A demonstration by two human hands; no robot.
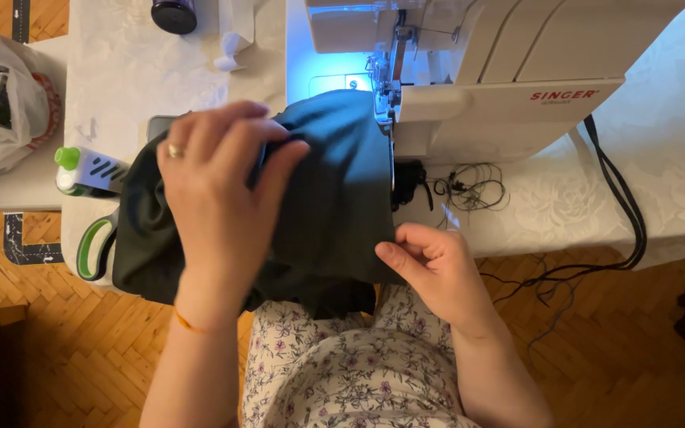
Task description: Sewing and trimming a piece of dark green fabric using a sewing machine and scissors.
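Dark green folded fabric (334, 198) is pressed flat by spread left hand (216, 190) | edge pinched by right hand (430, 265) | white sewing machine (509, 71) just beyond

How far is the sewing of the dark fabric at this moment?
Done: the dark fabric already lies at the presser foot of the sewing machine. In hand: the left hand presses its folds flat, and the right hand holds its near edge. Left: most of the fabric is not yet past the foot.
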